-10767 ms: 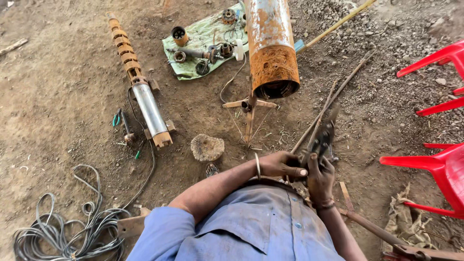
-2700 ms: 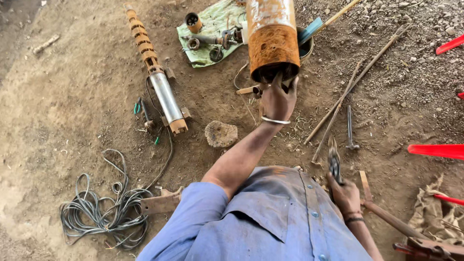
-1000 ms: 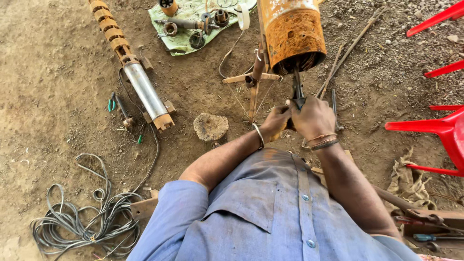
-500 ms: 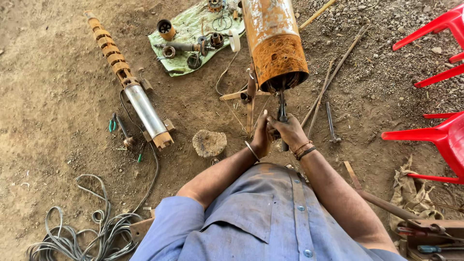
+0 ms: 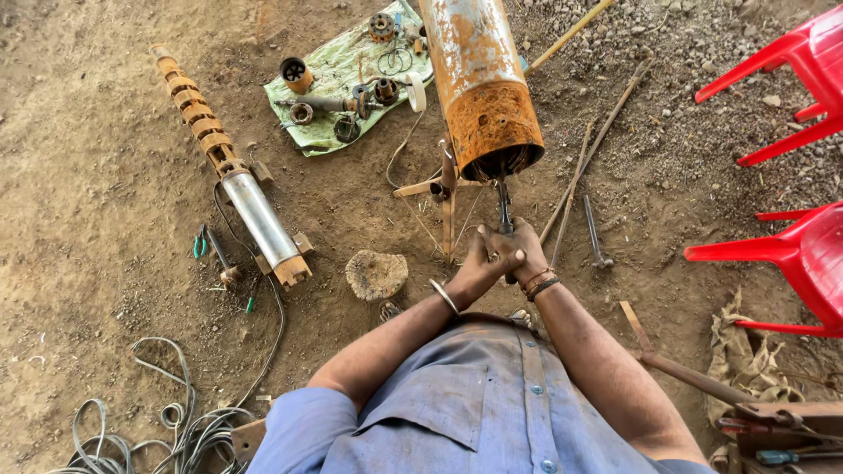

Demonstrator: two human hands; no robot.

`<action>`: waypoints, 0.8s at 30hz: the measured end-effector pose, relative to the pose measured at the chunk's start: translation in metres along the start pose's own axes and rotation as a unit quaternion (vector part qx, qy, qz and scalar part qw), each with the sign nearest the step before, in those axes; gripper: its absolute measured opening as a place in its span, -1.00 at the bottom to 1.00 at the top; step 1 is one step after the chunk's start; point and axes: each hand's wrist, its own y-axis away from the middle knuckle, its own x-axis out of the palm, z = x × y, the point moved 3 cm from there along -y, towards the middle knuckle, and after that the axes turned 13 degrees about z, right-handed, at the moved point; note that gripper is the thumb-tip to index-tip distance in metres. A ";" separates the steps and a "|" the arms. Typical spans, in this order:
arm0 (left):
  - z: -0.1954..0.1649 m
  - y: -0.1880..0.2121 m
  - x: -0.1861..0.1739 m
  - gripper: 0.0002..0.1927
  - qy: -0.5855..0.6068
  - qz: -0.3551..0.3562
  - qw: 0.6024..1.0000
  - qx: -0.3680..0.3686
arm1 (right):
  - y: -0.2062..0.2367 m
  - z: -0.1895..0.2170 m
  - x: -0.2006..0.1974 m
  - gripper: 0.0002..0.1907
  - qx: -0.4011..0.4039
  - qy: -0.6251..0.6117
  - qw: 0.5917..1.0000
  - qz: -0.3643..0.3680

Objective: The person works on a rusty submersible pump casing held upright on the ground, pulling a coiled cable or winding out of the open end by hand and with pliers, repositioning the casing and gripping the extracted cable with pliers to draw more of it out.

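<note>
A big rusty metal cylinder [image 5: 481, 83] lies on the dirt, its open end facing me. My left hand [image 5: 479, 261] and my right hand [image 5: 518, 253] are clasped together around the handles of a dark plier-like tool [image 5: 504, 206]. The tool's tip reaches into the cylinder's open mouth. A metal bangle sits on my left wrist and dark bands on my right wrist.
A long pump body [image 5: 230, 171] with a shiny sleeve lies to the left. A green cloth [image 5: 338, 75] holds several small rusty parts. A stone [image 5: 376, 274], thin rods [image 5: 590, 154], coiled cable [image 5: 167, 430], red plastic chairs [image 5: 790, 158] and tools at bottom right [image 5: 773, 430] surround me.
Earlier my left hand reached to the cylinder's mouth while my right held the tool low. Both hands have since joined on the tool and pushed it forward into the cylinder's opening.
</note>
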 end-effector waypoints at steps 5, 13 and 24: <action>0.003 -0.011 0.001 0.13 0.119 0.027 0.992 -0.043 | 0.001 0.018 0.001 -0.55 -0.005 0.135 0.991 0.023; -0.010 -0.017 0.015 -0.26 0.162 -0.099 0.982 -0.005 | 0.000 0.011 -0.002 -0.51 -0.087 0.173 0.977 -0.086; -0.076 0.011 0.000 -0.50 -0.349 -0.015 0.932 -0.099 | 0.036 -0.041 -0.038 -0.66 -0.064 -0.032 0.996 0.046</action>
